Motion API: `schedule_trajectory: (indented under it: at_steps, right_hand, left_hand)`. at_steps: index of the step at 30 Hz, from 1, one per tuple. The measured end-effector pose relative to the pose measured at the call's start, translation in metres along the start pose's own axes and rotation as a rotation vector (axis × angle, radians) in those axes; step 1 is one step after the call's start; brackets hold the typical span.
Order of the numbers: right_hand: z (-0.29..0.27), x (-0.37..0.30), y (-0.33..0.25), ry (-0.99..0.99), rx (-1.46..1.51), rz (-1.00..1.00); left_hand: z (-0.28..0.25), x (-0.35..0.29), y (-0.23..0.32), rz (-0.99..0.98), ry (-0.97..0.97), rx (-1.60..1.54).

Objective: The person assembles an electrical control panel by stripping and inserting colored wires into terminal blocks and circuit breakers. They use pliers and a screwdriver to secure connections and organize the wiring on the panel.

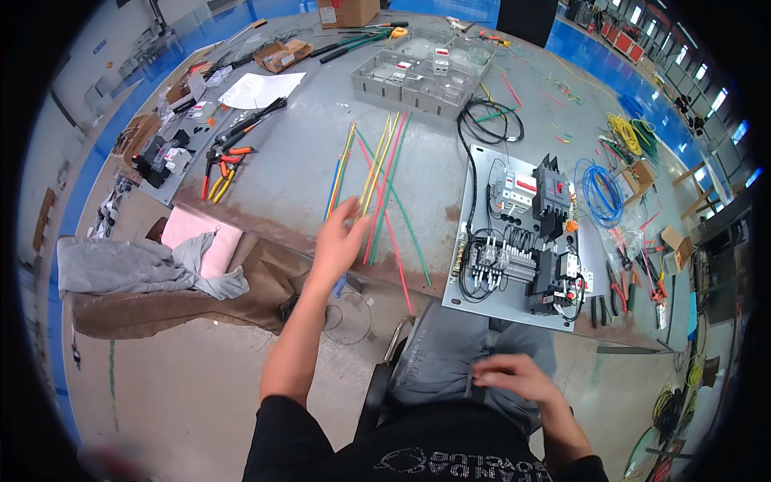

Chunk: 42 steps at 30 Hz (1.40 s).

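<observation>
Loosely spread left hand (340,239) at coloured wires (385,186), contact unclear — half-curled, empty right hand (514,375) over lap (438,353) — wired panel (498,312) crowds right, pliers (222,183) left, grey tray (434,104) beyond

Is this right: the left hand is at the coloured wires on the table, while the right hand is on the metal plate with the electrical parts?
Not quite: the head view shows the right hand over the lap, apart from the metal plate. The left hand is indeed at the coloured wires.
</observation>
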State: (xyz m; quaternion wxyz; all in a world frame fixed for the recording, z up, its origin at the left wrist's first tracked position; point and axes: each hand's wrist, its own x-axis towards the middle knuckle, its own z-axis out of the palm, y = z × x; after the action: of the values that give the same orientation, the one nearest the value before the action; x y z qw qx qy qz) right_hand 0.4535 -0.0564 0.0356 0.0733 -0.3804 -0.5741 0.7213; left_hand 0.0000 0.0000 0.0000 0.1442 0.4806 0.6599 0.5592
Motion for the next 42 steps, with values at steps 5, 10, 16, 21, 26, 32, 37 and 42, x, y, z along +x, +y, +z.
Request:
schedule_trajectory:
  at_steps: [5, 10, 16, 21, 26, 32, 37, 42]
  right_hand:
    - [-0.075, -0.062, 0.067, 0.492, 0.147, 0.001]
    - [-0.196, -0.04, 0.231, 0.893, -0.135, 0.31]
    - [-0.236, -0.014, 0.335, 0.311, -0.543, 0.638]
    - [-0.216, -0.043, 0.352, 0.201, -0.493, 0.626]
    - [-0.173, -0.065, 0.375, 0.173, -0.468, 0.511]
    - [-0.174, -0.062, 0.383, 0.09, -0.446, 0.611]
    - [-0.202, -0.085, 0.307, 0.233, -0.76, 0.64]
    - [-0.196, -0.121, 0.046, 0.364, -0.524, 0.156]
  left_hand:
    - [-0.038, -0.138, -0.01, -0.203, 0.051, -0.063]
    - [-0.016, -0.204, -0.035, -0.919, -0.551, -0.174]
    - [0.0, -0.202, 0.001, -1.228, -0.805, -0.13]
    - [0.017, -0.223, 0.024, -1.369, -0.596, -0.137]
    - [0.023, -0.219, 0.044, -1.358, -0.52, 0.039]
    - [0.019, -0.263, 0.023, -0.904, -0.652, 0.114]
    - [0.042, -0.228, 0.027, -1.171, -0.821, 0.152]
    - [0.028, -0.245, -0.007, -0.986, -0.744, 0.149]
